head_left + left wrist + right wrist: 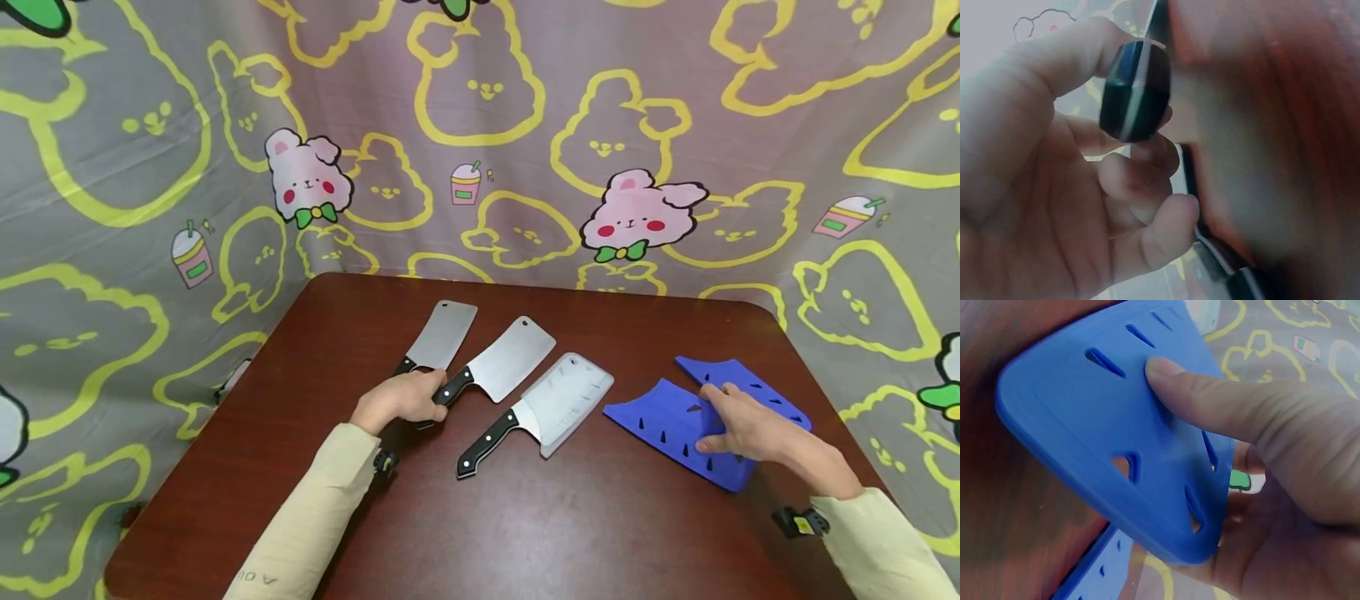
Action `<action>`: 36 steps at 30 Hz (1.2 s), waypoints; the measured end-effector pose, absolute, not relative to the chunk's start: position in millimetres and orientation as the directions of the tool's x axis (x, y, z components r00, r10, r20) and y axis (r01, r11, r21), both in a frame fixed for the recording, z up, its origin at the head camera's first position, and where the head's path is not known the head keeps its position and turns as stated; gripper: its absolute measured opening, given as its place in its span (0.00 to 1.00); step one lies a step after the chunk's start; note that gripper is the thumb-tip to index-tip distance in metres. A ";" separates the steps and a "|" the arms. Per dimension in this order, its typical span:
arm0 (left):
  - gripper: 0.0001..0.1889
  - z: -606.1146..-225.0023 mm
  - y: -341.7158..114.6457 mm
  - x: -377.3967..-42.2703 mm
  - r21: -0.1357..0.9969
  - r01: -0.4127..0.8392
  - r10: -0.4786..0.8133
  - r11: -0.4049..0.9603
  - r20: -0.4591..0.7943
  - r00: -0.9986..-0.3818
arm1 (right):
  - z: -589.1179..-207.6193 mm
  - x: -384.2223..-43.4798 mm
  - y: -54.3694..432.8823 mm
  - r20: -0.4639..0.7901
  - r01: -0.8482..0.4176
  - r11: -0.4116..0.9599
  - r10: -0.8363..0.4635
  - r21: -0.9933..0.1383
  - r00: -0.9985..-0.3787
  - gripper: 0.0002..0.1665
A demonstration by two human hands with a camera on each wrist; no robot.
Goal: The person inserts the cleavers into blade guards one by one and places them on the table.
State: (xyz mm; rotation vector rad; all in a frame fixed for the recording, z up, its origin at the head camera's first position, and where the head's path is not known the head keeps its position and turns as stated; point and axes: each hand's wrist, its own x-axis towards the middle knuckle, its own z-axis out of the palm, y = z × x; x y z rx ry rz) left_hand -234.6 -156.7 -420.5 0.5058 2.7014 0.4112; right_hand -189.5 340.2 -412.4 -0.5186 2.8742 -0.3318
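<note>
My left hand (408, 396) pinches the black riveted handle of the middle cleaver (517, 357), its blade pointing away to the right. In the left wrist view the butt of that handle (1135, 94) shows between thumb and fingers. Beyond this hand lies another cleaver (446, 332), its handle partly hidden. To the right is a third cleaver (566, 408) with a pale, streaky blade. My right hand (746, 425) grips a blue slotted plastic sheet (656, 417), thumb on its face and fingers behind. The right wrist view shows the sheet (1079, 419) tilted up, its corner rounded.
A second blue slotted sheet (780, 404) lies behind the gripped one, near the right edge of the brown table (525, 533). Patterned cloth (510, 217) hangs round the back and both sides.
</note>
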 end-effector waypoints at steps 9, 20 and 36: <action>0.09 -396.9 -163.0 -233.9 0.465 0.285 0.413 0.838 -0.202 -0.888 | -393.9 -179.9 319.3 -0.192 -0.417 0.852 -0.487 -0.316 -0.852 0.36; 0.12 -368.6 -165.2 -234.4 0.635 0.297 0.452 0.713 -0.093 -0.887 | -363.9 -180.6 311.8 0.085 -0.515 0.798 -0.517 -0.313 -0.852 0.31; 0.11 -345.5 -158.9 -233.3 0.809 0.336 0.378 0.483 0.153 -0.913 | -332.3 -203.2 296.6 0.431 -0.388 0.762 -0.158 -0.518 -0.888 0.15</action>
